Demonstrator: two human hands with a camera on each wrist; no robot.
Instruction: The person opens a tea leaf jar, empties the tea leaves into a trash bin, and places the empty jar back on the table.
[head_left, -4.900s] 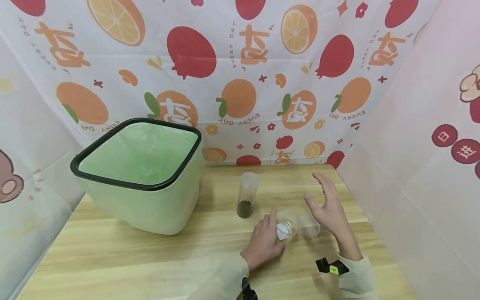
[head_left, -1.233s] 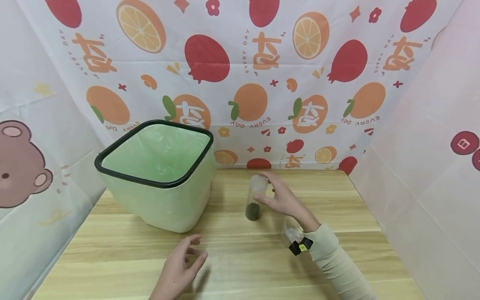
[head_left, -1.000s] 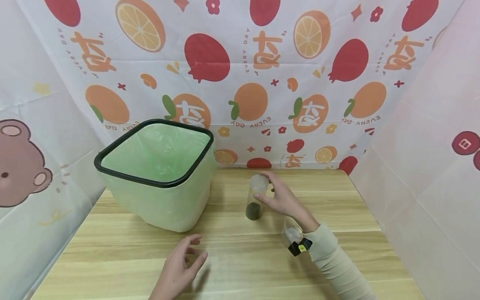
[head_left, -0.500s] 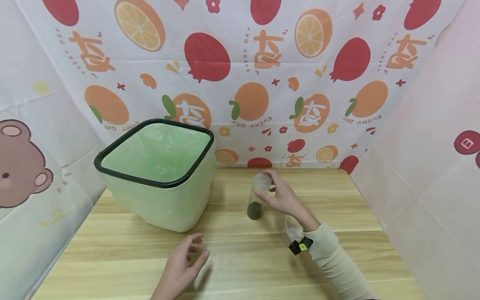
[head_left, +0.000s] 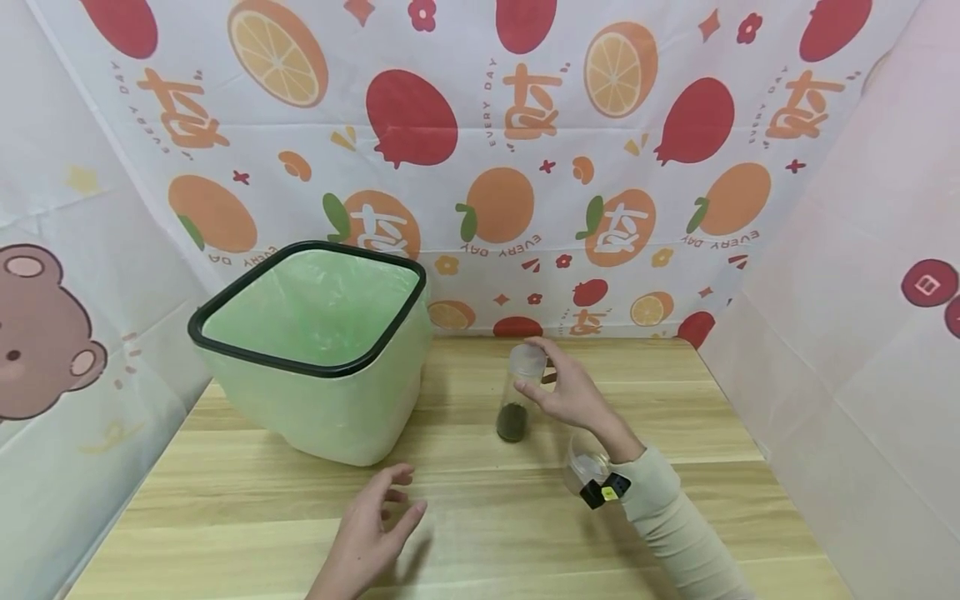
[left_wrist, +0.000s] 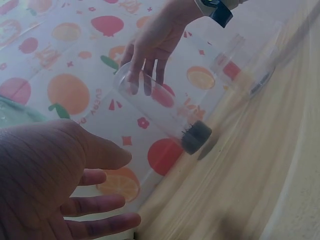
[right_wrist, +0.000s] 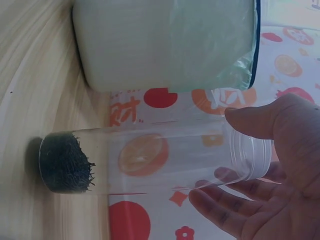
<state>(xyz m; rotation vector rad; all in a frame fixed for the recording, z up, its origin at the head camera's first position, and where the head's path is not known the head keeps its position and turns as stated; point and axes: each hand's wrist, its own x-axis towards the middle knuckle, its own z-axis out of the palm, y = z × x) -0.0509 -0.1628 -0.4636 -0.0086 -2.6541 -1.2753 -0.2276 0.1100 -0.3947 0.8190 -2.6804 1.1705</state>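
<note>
My right hand (head_left: 576, 398) holds a tall clear cylindrical jar (right_wrist: 165, 157) near its top, thumb on one side and fingers round the other. Dark, needle-like bits (right_wrist: 65, 162) fill the bottom of the jar. A shadow shows by its base in both wrist views; I cannot tell whether it touches the table. My left hand (head_left: 363, 533) hovers in front of the bin with relaxed, parted fingers, holding nothing. Behind my right wrist stands a shorter clear container (head_left: 583, 462), partly hidden; the left wrist view shows this clear container (left_wrist: 245, 67) too.
A pale green bin (head_left: 367, 417) with a black rim and a plastic liner stands on the left of the wood-grain table (head_left: 465, 533). A fruit-print sheet (head_left: 480, 133) closes the back, and pale sheets hang at both sides.
Earlier my left hand was at the short clear container; it is now back near the bin. My right hand has come to the tall jar, which has lately shifted slightly right with it.
</note>
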